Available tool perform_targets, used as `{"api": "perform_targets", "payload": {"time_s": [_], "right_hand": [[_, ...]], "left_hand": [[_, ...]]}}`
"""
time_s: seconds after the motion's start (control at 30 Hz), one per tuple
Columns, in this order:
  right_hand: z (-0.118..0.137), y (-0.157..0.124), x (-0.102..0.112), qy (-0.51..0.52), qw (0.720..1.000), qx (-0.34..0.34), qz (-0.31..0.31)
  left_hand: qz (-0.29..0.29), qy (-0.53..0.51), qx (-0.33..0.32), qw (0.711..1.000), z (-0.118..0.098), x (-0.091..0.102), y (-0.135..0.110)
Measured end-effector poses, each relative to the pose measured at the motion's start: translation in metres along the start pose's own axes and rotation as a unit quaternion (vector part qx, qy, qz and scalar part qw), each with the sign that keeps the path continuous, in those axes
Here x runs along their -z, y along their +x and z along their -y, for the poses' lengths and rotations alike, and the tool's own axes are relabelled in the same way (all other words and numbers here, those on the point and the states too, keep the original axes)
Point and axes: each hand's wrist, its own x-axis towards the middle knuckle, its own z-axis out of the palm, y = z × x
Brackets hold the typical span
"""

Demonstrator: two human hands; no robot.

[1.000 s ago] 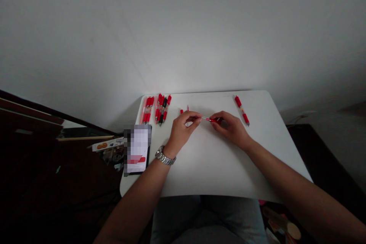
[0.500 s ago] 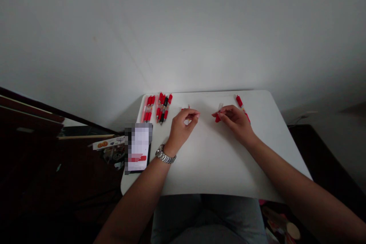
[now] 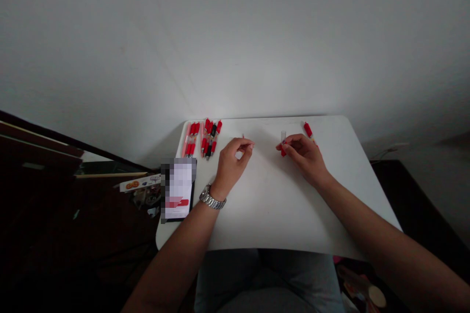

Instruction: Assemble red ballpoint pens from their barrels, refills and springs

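The right hand (image 3: pixel 306 159) pinches a red and clear pen part (image 3: pixel 283 135) above the white surface (image 3: pixel 271 205), with the clear end pointing up and the red end down. The left hand (image 3: pixel 232 160) is apart from it, thumb and finger close together, but I cannot tell if they hold something small. A red pen (image 3: pixel 307 129) lies partly behind the right hand, and a bunch of pens (image 3: pixel 210 145) lies at the left, near a phone (image 3: pixel 179 190).

One left hand (image 3: pixel 234 160), one right hand (image 3: pixel 306 157), one watch (image 3: pixel 213 198), one phone (image 3: pixel 179 189) and one table (image 3: pixel 268 210) are showing, plus one black pen (image 3: pixel 210 143), one held pen part (image 3: pixel 283 136) and one separate red pen (image 3: pixel 308 129); clustered red pens (image 3: pixel 196 128) are overlapping too closely to count.
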Motion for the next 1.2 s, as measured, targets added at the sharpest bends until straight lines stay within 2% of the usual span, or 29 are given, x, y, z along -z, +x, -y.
{"api": "perform_targets", "payload": {"time_s": [0.2,0.47,0.63,0.77,1.03,1.2], "right_hand": [[-0.001,0.000,0.002,-0.022,1.000,0.007,-0.003],[-0.005,0.000,0.008,-0.073,0.997,0.040,0.003],[-0.005,-0.001,0.009,-0.103,0.993,0.056,0.009],[-0.005,-0.001,0.010,-0.123,0.991,0.060,0.015],[-0.008,-0.002,0.011,-0.142,0.988,0.056,0.020],[-0.007,-0.001,0.011,-0.148,0.987,0.053,0.023]], "left_hand": [[-0.031,0.028,0.003,0.999,0.003,0.005,0.003],[-0.101,0.132,-0.013,0.986,0.003,0.016,0.008],[-0.124,0.179,-0.003,0.976,0.003,0.023,0.011],[-0.112,0.208,0.009,0.972,0.005,0.026,0.011],[-0.051,0.293,0.000,0.955,0.006,0.024,0.008],[-0.049,0.323,0.014,0.945,0.005,0.024,0.007]]}}
